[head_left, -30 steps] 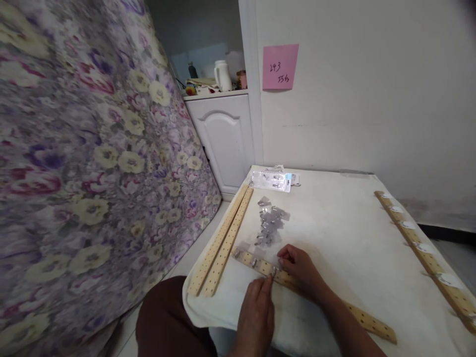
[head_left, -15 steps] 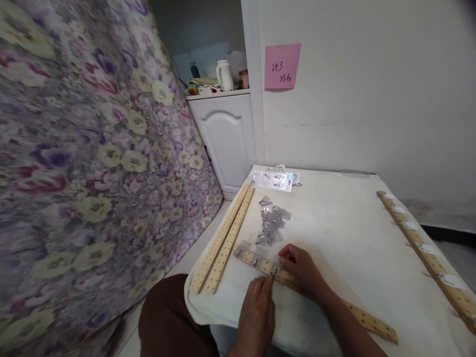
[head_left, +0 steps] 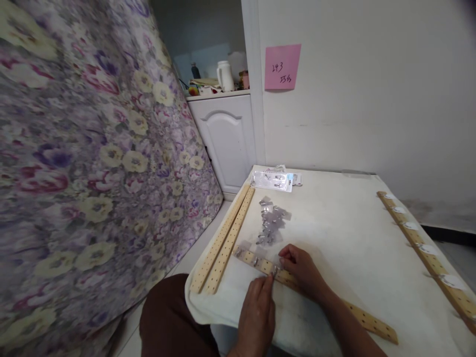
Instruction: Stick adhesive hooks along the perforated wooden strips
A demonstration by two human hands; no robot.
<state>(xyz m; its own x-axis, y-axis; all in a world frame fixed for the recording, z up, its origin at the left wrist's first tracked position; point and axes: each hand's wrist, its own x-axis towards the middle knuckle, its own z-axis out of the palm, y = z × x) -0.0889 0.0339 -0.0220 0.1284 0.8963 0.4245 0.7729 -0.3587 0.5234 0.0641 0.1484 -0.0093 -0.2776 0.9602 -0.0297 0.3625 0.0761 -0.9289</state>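
A pale wooden strip with holes (head_left: 366, 317) lies slantwise across the near part of the table. Two clear-backed metal hooks, one of them a hook (head_left: 256, 261) and the other a hook at the strip's far-left end (head_left: 238, 251), sit along it. Between my hands is a third clear hook (head_left: 275, 270), resting on the strip. My left hand (head_left: 256, 310) has its fingertips closed at the hook's near side, by the strip's edge. My right hand (head_left: 299, 267) pinches the hook's clear backing from the other side; its palm partly covers the strip.
Loose clear hooks (head_left: 271, 223) lie in a pile beyond the strip. Two more holed strips (head_left: 228, 243) run along the table's left edge. Hook packaging (head_left: 273, 180) is at the back. On the right lies a strip with white discs (head_left: 420, 248). A floral curtain (head_left: 92, 173) hangs at left.
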